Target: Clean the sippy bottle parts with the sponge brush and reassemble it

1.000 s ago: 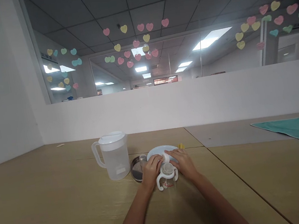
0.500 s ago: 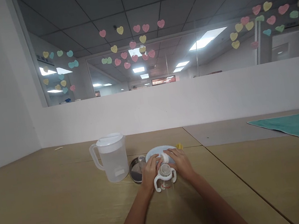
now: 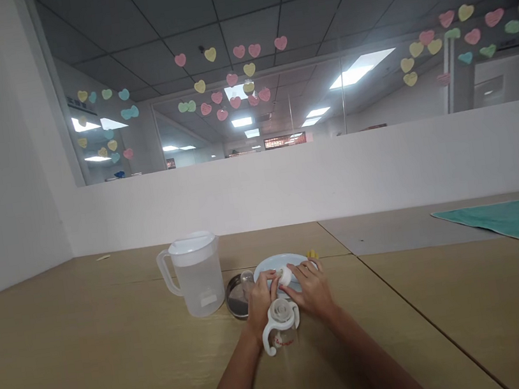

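Over the near part of a pale blue plate [image 3: 264,266], both my hands grip a small white bottle collar [image 3: 284,276]. My left hand [image 3: 259,301] pinches it from the left, and my right hand [image 3: 315,288] closes on its right side with bent fingers. The fingers partly hide the collar, and I cannot tell whether a teat is in it. Just below the hands is a clear baby bottle [image 3: 284,336] with a white two-handled grip and red print. Its mouth is uncovered. My left wrist lies close beside the bottle.
A lidded clear pitcher [image 3: 198,277] stands to the left. Beside my left hand, a round steel dish [image 3: 237,310] sits with a clear dome cap [image 3: 247,280] at its right side. A yellow object [image 3: 313,254] shows behind the plate. A green cloth [image 3: 509,220] lies far right.
The baby bottle has shifted a little toward me and left. The white collar has turned between my fingers, and my right hand has moved slightly lower around it.
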Demonstrator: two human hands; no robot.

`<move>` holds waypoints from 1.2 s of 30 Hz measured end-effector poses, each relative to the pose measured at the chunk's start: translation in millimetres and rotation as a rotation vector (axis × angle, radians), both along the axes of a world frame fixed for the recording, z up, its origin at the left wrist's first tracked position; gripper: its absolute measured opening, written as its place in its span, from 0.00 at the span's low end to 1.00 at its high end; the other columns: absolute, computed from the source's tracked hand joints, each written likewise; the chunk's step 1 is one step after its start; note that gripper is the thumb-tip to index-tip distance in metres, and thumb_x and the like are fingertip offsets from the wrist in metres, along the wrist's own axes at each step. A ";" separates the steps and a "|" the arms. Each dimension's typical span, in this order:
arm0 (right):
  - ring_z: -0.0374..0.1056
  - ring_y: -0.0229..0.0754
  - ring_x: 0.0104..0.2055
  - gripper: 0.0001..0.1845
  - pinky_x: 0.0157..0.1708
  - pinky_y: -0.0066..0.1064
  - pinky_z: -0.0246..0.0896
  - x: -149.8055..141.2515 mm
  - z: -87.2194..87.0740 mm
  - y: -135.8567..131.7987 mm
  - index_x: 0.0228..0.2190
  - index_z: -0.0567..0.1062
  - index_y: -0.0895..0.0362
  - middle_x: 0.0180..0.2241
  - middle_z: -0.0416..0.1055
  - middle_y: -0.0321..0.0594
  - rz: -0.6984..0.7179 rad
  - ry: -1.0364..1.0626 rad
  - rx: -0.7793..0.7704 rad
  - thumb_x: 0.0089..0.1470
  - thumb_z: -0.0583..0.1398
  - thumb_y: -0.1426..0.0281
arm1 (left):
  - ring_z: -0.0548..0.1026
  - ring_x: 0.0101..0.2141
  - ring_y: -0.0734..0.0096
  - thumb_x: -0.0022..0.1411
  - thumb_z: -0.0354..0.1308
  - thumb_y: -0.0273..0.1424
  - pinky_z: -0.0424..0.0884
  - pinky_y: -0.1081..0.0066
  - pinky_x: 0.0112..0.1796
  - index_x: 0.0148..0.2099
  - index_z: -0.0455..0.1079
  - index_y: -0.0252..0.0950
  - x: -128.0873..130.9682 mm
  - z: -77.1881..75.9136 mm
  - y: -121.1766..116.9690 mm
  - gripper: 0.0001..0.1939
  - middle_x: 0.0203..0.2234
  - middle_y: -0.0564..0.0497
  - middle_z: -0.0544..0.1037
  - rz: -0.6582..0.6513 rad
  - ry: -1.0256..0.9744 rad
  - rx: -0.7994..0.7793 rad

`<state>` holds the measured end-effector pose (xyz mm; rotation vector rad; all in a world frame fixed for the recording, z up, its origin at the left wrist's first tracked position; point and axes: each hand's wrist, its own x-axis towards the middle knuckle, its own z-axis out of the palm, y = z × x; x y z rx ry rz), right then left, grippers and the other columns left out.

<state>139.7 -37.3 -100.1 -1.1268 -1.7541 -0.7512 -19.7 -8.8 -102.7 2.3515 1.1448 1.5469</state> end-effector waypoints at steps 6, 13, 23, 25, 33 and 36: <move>0.64 0.44 0.37 0.19 0.53 0.43 0.47 -2.4 0.2 -2.4 0.40 0.73 0.58 0.29 0.72 0.42 -0.029 0.019 0.055 0.53 0.56 0.58 | 0.75 0.41 0.68 0.63 0.46 0.35 0.69 0.68 0.42 0.40 0.63 0.38 0.6 -3.3 0.4 0.08 0.38 0.48 0.76 0.018 -0.035 -0.018; 0.63 0.41 0.32 0.17 0.51 0.42 0.49 -5.3 -1.9 -2.5 0.32 0.71 0.57 0.25 0.70 0.39 -0.027 0.078 0.073 0.52 0.56 0.56 | 0.75 0.38 0.69 0.63 0.46 0.36 0.69 0.69 0.40 0.39 0.62 0.38 2.4 -1.3 -2.4 0.08 0.36 0.48 0.76 0.021 -0.068 -0.071; 0.62 0.42 0.30 0.17 0.48 0.42 0.51 -8.0 -3.4 0.4 0.27 0.68 0.56 0.24 0.68 0.38 -0.036 0.106 0.117 0.50 0.57 0.54 | 0.76 0.36 0.68 0.63 0.47 0.36 0.71 0.67 0.38 0.38 0.62 0.37 4.2 -2.3 -0.8 0.09 0.33 0.49 0.76 0.005 -0.141 -0.054; 0.63 0.42 0.32 0.16 0.49 0.42 0.50 -6.6 -2.6 0.8 0.31 0.70 0.57 0.26 0.70 0.39 -0.024 0.106 0.109 0.51 0.57 0.56 | 0.76 0.37 0.68 0.63 0.47 0.36 0.71 0.67 0.39 0.38 0.63 0.36 3.9 -1.5 -0.7 0.09 0.34 0.48 0.76 -0.015 -0.140 -0.053; 0.63 0.43 0.37 0.20 0.51 0.42 0.47 4.1 2.0 4.0 0.48 0.68 0.57 0.32 0.71 0.40 -0.006 0.037 0.031 0.55 0.55 0.64 | 0.75 0.40 0.69 0.63 0.47 0.34 0.71 0.69 0.40 0.43 0.63 0.37 4.0 -1.0 -1.4 0.09 0.38 0.48 0.76 -0.024 -0.039 0.008; 0.62 0.45 0.39 0.21 0.49 0.40 0.49 5.4 3.4 4.5 0.49 0.68 0.56 0.34 0.71 0.42 0.011 0.027 -0.001 0.55 0.56 0.64 | 0.72 0.45 0.69 0.64 0.46 0.32 0.69 0.66 0.45 0.44 0.62 0.37 3.7 -1.0 1.2 0.08 0.43 0.47 0.74 -0.033 -0.016 0.102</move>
